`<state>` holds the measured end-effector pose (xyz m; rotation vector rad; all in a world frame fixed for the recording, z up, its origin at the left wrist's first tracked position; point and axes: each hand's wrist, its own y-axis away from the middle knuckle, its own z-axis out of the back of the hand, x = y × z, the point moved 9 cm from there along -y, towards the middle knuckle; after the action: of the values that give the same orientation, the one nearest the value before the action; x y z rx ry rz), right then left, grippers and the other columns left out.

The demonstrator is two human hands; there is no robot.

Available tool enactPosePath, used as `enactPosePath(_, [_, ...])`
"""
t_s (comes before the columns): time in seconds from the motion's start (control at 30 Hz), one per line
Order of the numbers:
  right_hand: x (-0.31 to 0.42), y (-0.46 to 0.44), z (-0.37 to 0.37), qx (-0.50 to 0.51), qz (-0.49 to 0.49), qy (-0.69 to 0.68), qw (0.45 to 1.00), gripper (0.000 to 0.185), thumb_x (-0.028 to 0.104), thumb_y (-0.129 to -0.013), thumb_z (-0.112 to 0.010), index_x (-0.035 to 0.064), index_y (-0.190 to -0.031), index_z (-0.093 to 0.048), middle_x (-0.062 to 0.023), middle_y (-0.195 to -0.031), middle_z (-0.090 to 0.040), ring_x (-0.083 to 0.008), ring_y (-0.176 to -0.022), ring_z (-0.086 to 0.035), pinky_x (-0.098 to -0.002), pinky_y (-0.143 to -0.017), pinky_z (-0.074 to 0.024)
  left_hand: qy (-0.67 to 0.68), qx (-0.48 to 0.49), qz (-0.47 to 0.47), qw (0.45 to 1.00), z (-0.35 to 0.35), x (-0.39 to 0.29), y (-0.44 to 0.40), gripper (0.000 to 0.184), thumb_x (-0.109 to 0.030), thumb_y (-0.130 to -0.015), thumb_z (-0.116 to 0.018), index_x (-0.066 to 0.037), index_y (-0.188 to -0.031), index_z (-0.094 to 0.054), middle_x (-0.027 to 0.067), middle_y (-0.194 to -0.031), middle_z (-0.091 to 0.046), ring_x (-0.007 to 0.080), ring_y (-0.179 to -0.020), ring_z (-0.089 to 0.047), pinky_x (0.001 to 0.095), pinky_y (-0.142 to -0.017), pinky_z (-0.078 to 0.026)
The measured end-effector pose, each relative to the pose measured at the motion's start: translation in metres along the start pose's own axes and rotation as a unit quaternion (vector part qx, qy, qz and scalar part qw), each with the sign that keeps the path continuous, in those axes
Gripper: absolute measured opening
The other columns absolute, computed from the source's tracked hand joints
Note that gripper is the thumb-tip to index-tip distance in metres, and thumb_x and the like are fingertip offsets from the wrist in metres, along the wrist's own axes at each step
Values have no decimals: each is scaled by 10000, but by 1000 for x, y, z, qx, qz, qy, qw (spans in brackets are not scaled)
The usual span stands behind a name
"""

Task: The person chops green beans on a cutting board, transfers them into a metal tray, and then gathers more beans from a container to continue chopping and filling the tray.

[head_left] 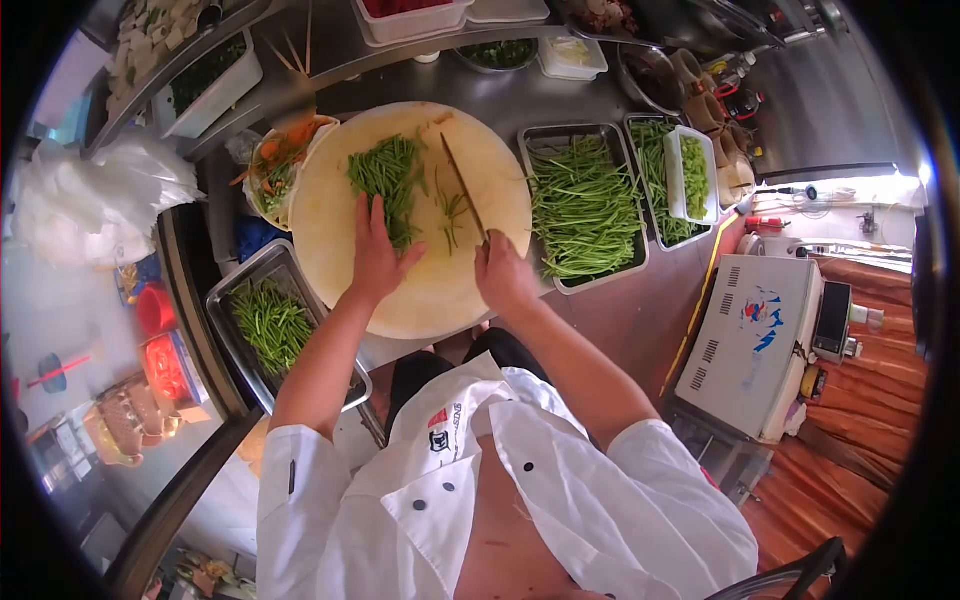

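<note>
On a round cutting board (400, 300) lies a pile of cut green stalks (384, 172). My left hand (377, 252) has its fingers spread at the near edge of this pile, touching it. A knife (460, 182) is held in my right hand (507, 277), fingers wrapped round its handle, the blade pointing away from me over the right part of the board. A few loose pieces (451, 212) lie between the pile and the blade. Right of the board is a metal tray (598, 279) of long green stalks (585, 210).
Another metal tray (354, 392) with green pieces stands at the lower left, under my left forearm. A scrap container (270, 208) touches the board's left side. Further right is a tray (687, 240) with a white container (712, 170) on it. Containers line the back counter.
</note>
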<state>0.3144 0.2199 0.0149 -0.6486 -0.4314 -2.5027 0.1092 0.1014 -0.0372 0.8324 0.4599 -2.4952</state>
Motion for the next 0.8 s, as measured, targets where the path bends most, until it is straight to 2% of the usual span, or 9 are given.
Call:
enactPosePath(0.07, [6, 7, -6, 14, 13, -20, 1000, 273, 253, -1017, -553, 27, -1168, -526, -242, -1005, -683, -478, -852, -673, -570, -747, -544, 28, -50, 6, 998, 16, 16, -5, 964, -471, -894, -761, 30, -1564, -282, 352, -1615, -217, 499, -1491, -267, 543, -1202, -296])
enactPosePath(0.1, [7, 9, -10, 32, 22, -37, 999, 280, 253, -1014, -557, 24, -1173, -533, -243, -1001, -683, -477, -851, -672, -569, -748, -544, 29, -48, 5, 998, 21, 22, -14, 964, -471, -894, -761, 30, -1564, -282, 352, -1615, -217, 499, -1491, -267, 543, -1202, -296])
enactPosePath(0.17, [4, 5, -5, 32, 40, -58, 997, 280, 250, -1011, -563, 23, -1174, -541, -241, -995, -682, -473, -849, -671, -562, -748, -544, 49, -125, 14, 991, 43, 42, -47, 813, -424, -948, -711, 25, -1527, -360, 333, -1561, -339, 482, -1445, -357, 525, -1180, -342])
enactPosePath(0.2, [5, 2, -2, 32, 61, -81, 994, 280, 247, -1008, -569, 23, -1175, -548, -240, -988, -682, -469, -847, -671, -556, -748, -543, 51, -126, 15, 991, 42, 56, -64, 813, -424, -948, -711, 25, -1527, -360, 333, -1561, -339, 482, -1445, -357, 525, -1180, -342])
enactPosePath(0.27, [3, -22, 15, 10, 61, -52, 997, 275, 242, -1004, -578, 26, -1172, -551, -233, -981, -683, -464, -836, -671, -553, -738, -542, -9, -100, -15, 995, 28, 72, -94, 674, -391, -972, -687, 17, -1462, -468, 283, -1508, -444, 458, -1409, -419, 502, -1175, -361])
enactPosePath(0.37, [-4, -78, 29, -27, 89, 5, 996, 231, 226, -999, -594, 41, -1131, -553, -200, -930, -675, -444, -787, -673, -532, -680, -548, -52, -38, -55, 996, 12, 53, -117, 616, -392, -985, -667, -5, -1440, -516, 246, -1498, -482, 432, -1405, -439, 489, -1183, -359])
enactPosePath(0.47, [6, -111, 25, -35, 135, 46, 989, 207, 221, -1001, -589, 49, -1110, -548, -184, -909, -662, -426, -763, -675, -511, -661, -559, -12, -8, -80, 997, 6, 33, -112, 627, -395, -956, -701, -20, -1429, -531, 221, -1492, -492, 415, -1400, -448, 488, -1176, -366])
enactPosePath(0.6, [35, -101, 7, -9, 203, 77, 976, 203, 222, -1000, -588, 57, -1109, -540, -173, -938, -649, -404, -745, -678, -497, -656, -568, 25, -15, -85, 996, 6, 22, -100, 653, -401, -909, -742, -9, -1394, -548, 220, -1445, -510, 419, -1381, -451, 490, -1161, -387])
enactPosePath(0.8, [45, -56, -11, 92, 205, 68, 972, 237, 229, -990, -603, 49, -1138, -560, -182, -972, -655, -412, -773, -679, -503, -667, -559, 0, -11, -77, 997, 2, 10, -58, 797, -406, -899, -747, 36, -1468, -406, 260, -1513, -385, 436, -1380, -435, 489, -1158, -388])
